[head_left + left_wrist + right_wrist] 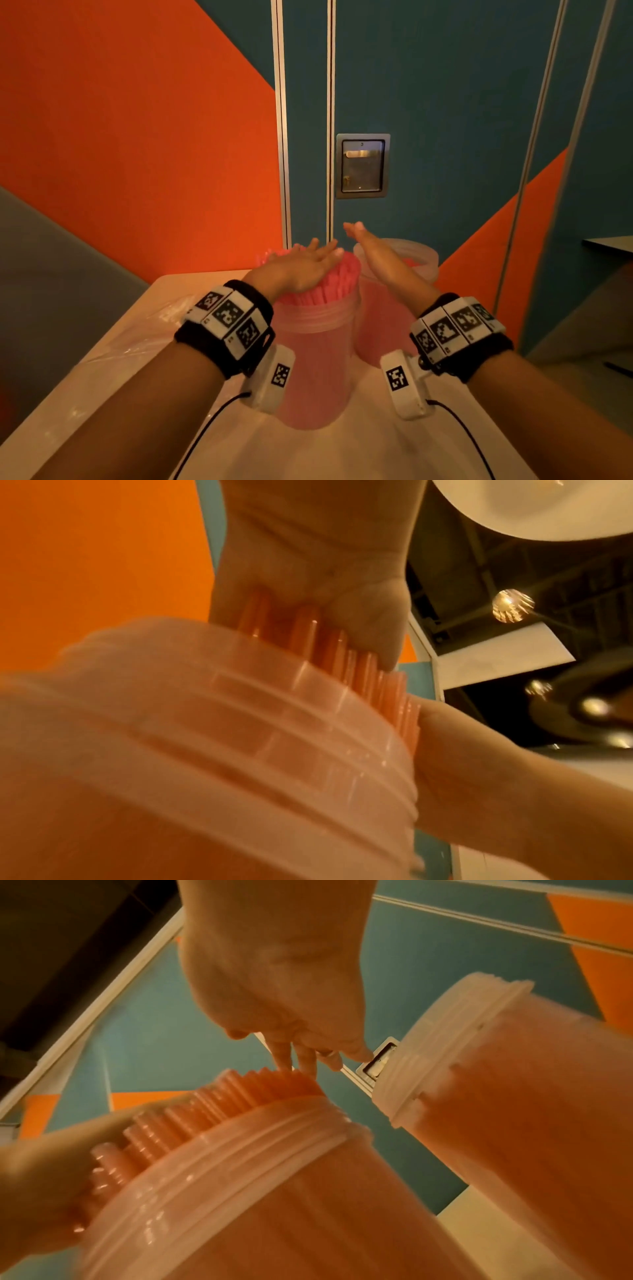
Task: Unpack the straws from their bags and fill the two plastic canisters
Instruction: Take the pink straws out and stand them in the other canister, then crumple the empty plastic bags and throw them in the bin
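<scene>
Pale table (342,455) — left hand (301,267) flat on pink straws (339,284); right hand (376,250) open, empty.

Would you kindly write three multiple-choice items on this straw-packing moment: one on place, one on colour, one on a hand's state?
1. Where does the left hand rest?
A. on the straws in the nearer canister
B. on the table
C. on the farther canister

2. What colour are the straws?
A. green
B. pink
C. white

3. How is the right hand?
A. gripping a bag
B. clenched
C. open, fingers straight

Key: A, its palm lies flat on the straw tips; B, they show pink above the rim; C, the head view shows the fingers extended, holding nothing.
</scene>
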{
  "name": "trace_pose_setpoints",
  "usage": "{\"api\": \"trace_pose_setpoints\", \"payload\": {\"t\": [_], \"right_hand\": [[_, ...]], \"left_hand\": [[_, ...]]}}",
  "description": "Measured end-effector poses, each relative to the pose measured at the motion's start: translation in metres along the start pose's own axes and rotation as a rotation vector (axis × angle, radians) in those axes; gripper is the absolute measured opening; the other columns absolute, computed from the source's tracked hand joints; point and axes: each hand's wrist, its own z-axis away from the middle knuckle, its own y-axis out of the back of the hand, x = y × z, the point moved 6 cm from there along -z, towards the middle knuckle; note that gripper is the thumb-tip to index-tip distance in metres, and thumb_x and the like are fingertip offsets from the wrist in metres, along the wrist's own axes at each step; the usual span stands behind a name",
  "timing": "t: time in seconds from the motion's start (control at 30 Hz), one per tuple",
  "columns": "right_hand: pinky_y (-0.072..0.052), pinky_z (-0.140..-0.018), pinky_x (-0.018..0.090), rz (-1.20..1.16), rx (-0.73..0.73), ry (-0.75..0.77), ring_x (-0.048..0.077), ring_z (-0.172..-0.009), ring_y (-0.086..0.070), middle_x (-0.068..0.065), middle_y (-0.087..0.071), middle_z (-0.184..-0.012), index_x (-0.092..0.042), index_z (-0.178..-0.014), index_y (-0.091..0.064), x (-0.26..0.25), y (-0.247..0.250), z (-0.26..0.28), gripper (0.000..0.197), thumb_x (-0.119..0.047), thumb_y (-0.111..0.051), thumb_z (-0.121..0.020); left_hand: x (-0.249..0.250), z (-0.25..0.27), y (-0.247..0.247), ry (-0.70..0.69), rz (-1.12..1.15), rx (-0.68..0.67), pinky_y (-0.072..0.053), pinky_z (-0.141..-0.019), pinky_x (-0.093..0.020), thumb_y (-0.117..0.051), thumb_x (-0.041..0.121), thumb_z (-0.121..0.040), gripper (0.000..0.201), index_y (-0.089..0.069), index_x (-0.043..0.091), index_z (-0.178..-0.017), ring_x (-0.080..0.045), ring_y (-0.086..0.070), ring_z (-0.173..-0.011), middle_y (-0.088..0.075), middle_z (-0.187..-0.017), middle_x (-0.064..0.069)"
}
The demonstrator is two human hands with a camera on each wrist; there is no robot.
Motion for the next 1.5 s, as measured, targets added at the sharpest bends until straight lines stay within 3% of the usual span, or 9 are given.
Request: {"api": "trace_pose_setpoints", "payload": {"t": [0.3,0.5,0.63,0.73,0.87,1.0,1.17,1.27,1.5], "right_hand": [[0.006,-0.117,0.048,0.421,0.028,0.156,0.015,-0.145,0.006,-0.006,-0.012,-0.157,-0.029,-0.147,-0.02,-0.028,-0.032,0.023,0.052,-0.046,-0.026,-0.098],[-0.033,-0.087,0.018,0.285,0.324,0.707,0.017,-0.098,-0.048,0.006,-0.06,-0.101,-0.012,-0.095,-0.069,-0.094,-0.085,0.08,0.027,-0.023,-0.048,-0.084],[-0.041,-0.081,0.028,0.39,-0.086,0.54,0.018,-0.098,-0.052,0.004,-0.056,-0.106,-0.014,-0.099,-0.067,-0.092,-0.178,0.078,0.019,-0.018,-0.053,-0.086],[-0.036,-0.1,0.034,0.621,-0.371,0.316,0.026,-0.125,-0.041,0.005,-0.044,-0.134,-0.022,-0.121,-0.057,-0.055,-0.238,0.063,0.037,-0.028,-0.06,-0.085],[-0.011,-0.108,0.066,0.905,-0.735,-0.002,0.046,-0.139,0.017,0.002,0.025,-0.154,-0.041,-0.145,0.002,0.018,-0.28,0.064,0.112,-0.045,-0.078,-0.067],[-0.04,-0.1,0.047,0.935,-0.753,-0.007,0.037,-0.126,-0.039,0.013,-0.032,-0.143,-0.038,-0.145,-0.002,0.057,-0.293,0.071,0.101,-0.024,-0.073,-0.075],[-0.036,-0.095,0.038,0.707,-0.566,0.055,0.029,-0.116,-0.05,0.005,-0.057,-0.119,-0.025,-0.111,-0.06,0.035,-0.285,0.059,0.028,-0.014,-0.048,-0.089],[-0.038,-0.09,0.037,0.219,-0.506,0.097,0.02,-0.101,-0.05,-0.005,-0.05,-0.092,-0.028,-0.069,-0.055,0.015,-0.279,0.058,0.024,-0.01,-0.063,-0.082],[-0.035,-0.104,0.02,-0.349,-0.599,0.09,0.004,-0.133,-0.02,-0.016,-0.02,-0.144,-0.04,-0.139,-0.023,-0.031,-0.286,0.082,0.09,-0.022,-0.077,-0.07]], "left_hand": [[-0.03,0.037,0.049,-0.148,1.124,0.593,-0.012,-0.109,-0.027,-0.025,0.015,-0.101,0.056,0.001,0.024,-0.149,-0.014,-0.01,-0.144,-0.008,-0.158,-0.002],[-0.13,0.094,0.048,0.034,0.821,0.766,-0.035,-0.092,-0.023,-0.04,0.0,-0.093,0.039,-0.047,0.012,-0.13,-0.014,-0.047,-0.119,-0.053,-0.124,-0.003],[-0.209,0.132,0.005,0.373,0.536,0.609,-0.041,-0.062,-0.026,-0.047,-0.008,-0.08,0.031,-0.061,0.019,-0.078,-0.017,-0.052,-0.069,-0.059,-0.085,-0.004],[-0.25,0.16,-0.034,0.461,0.476,0.422,-0.045,-0.08,-0.032,-0.065,0.007,-0.076,0.026,-0.06,0.031,-0.066,-0.022,-0.057,-0.092,-0.062,-0.103,-0.008],[-0.275,0.193,-0.081,0.53,0.232,0.172,-0.008,-0.11,-0.065,-0.073,0.055,-0.067,0.04,-0.044,0.064,-0.094,-0.033,0.011,-0.143,0.002,-0.155,0.0],[-0.284,0.211,-0.096,0.617,0.264,0.299,-0.008,-0.112,-0.059,-0.082,0.049,-0.06,0.103,-0.012,0.052,-0.137,-0.034,0.023,-0.141,0.037,-0.148,0.004],[-0.297,0.214,-0.104,0.499,0.806,0.336,-0.041,-0.103,-0.045,-0.089,0.025,-0.057,0.141,0.022,0.041,-0.142,-0.018,-0.024,-0.134,-0.009,-0.145,0.016],[-0.285,0.204,-0.102,0.385,0.955,0.318,-0.051,-0.092,-0.037,-0.091,0.033,-0.052,0.122,-0.012,0.035,-0.145,-0.012,-0.052,-0.114,-0.042,-0.134,0.011],[-0.208,0.179,-0.097,0.087,1.003,0.282,-0.053,-0.069,-0.02,-0.06,-0.004,-0.081,0.028,-0.064,0.022,-0.091,0.0,-0.065,-0.078,-0.068,-0.087,0.004]]}}
